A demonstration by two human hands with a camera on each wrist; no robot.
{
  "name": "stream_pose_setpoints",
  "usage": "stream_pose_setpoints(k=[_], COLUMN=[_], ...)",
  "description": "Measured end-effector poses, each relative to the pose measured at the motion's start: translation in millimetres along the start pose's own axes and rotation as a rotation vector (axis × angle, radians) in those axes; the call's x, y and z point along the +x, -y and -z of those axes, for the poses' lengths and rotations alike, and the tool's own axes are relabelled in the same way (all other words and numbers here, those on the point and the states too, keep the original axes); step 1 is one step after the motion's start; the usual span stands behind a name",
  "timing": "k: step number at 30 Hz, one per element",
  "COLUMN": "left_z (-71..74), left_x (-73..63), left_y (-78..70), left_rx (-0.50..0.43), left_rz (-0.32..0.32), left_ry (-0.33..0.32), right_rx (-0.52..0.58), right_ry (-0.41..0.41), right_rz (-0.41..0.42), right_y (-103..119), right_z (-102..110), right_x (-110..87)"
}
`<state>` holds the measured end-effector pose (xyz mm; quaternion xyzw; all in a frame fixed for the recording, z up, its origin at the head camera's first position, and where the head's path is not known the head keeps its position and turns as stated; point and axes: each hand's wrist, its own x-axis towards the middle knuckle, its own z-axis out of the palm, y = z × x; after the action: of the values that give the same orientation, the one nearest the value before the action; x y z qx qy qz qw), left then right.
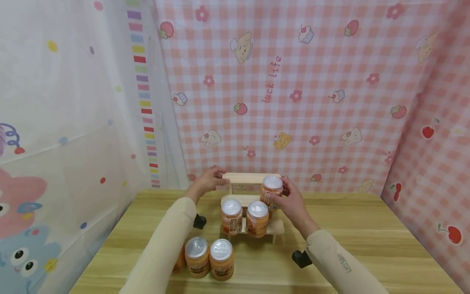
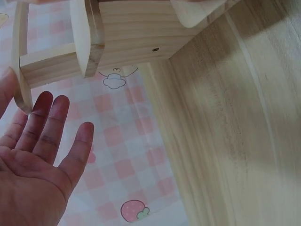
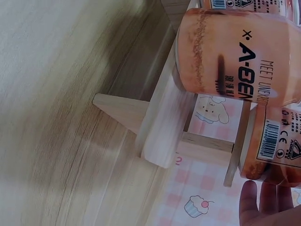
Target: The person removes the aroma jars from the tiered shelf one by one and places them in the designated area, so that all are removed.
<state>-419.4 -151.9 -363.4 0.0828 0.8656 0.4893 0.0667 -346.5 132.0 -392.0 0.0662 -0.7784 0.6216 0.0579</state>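
A small three-step wooden stand [image 1: 253, 177] stands near the back of the table. At the left end of its top step, my left hand [image 1: 210, 180] pinches the board between thumb and fingers; the other fingers [image 2: 80, 146] spread out straight. My right hand [image 1: 293, 200] grips an orange can [image 1: 272, 192] with a silver lid, upright at the right end of the middle step, thumb in front and fingers behind. Two similar cans, a left one [image 1: 231, 218] and a right one [image 1: 257, 220], stand upright on the bottom step. The right wrist view shows the gripped can's base [image 3: 249, 167] at the step board.
Several more orange cans [image 1: 222, 261] stand at the front left of the wooden table [image 1: 349, 228], partly hidden by the left sleeve. Small black objects lie beside the left forearm [image 1: 200, 221] and the right forearm [image 1: 302, 259]. A pink checked cloth [image 1: 323, 122] hangs behind the table.
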Motion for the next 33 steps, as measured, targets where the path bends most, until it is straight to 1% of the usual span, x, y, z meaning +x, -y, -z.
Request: stream_pose_setpoints(k=[6,15,24,29,33], left_z=[3.4,2.5,3.0,3.1,4.5], left_x=[0.1,-2.4,-0.3,0.9,0.7], left_y=[-3.2,0.5,1.6,0.3,1.2], left_rx=[0.006,-0.063,-0.073,-0.064,-0.064], left_rz=[0.031,0.092,0.102,0.111,0.122], left_ry=[0.011,0.033,0.055,0.070,0.082], right_rx=[-0.024,-0.047,-0.067,-0.104,-0.133], right_ry=[0.016,0.017,-0.009,-0.020,-0.015], right_rz=[0.024,0.009,0.036,0.042,0.042], right_y=[-0.9,-7.1,-7.2,-5.9,-7.5], right_z=[0.6,4.3,25.5,40.6,47.7], right_x=[4.0,5.4,0.2,-4.9,-9.3])
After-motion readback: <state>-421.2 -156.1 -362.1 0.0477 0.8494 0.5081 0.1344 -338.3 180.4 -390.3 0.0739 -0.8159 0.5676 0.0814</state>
